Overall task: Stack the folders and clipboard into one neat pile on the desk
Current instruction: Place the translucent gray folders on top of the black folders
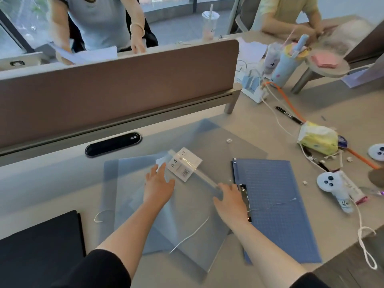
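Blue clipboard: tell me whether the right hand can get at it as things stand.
Probably yes. The right hand already lies at the metal clip on the blue clipboard, whose board lies bare on the desk; only a thin white cord crosses it.

Single head-worn view, wide-angle, looking forward and down, close over the desk (259, 125)

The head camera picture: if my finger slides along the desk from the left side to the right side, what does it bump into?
Black folder → left hand on the clear folders → right hand → blue clipboard → white toy with dots.
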The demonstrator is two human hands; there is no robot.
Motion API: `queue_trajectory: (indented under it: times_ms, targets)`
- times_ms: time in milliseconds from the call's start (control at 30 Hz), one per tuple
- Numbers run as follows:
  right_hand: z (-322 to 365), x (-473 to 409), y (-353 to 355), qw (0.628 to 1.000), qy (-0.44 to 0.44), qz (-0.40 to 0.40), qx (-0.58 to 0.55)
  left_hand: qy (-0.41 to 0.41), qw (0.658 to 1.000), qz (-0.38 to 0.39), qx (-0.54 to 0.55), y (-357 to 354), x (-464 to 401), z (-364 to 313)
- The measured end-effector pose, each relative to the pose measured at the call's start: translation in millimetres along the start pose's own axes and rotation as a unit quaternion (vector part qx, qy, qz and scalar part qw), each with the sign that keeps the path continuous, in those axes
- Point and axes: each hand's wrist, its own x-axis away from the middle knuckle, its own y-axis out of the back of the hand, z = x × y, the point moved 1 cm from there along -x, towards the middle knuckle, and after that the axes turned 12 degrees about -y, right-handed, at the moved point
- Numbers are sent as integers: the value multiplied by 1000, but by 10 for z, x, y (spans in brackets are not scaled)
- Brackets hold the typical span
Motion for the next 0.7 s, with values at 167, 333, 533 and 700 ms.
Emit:
queue_trajectory:
  times_ms: [167, 333, 533, 700]
  targets:
    - [-35, -70, -62, 1000, -2, 4, -15, -3, 1000, 2, -21, -17, -356, -99]
    - [-71, -75, -114, 999, 1, 13, -40, 41, 999, -27, 15, 3, -593, -152]
    - [-97, -73, -142, 998, 12, 8, -65, 85, 992, -50, 83, 52, -633, -85]
    - [-84, -47, -151, 997, 19, 13, -67, 99, 988, -62, 101, 83, -538, -52]
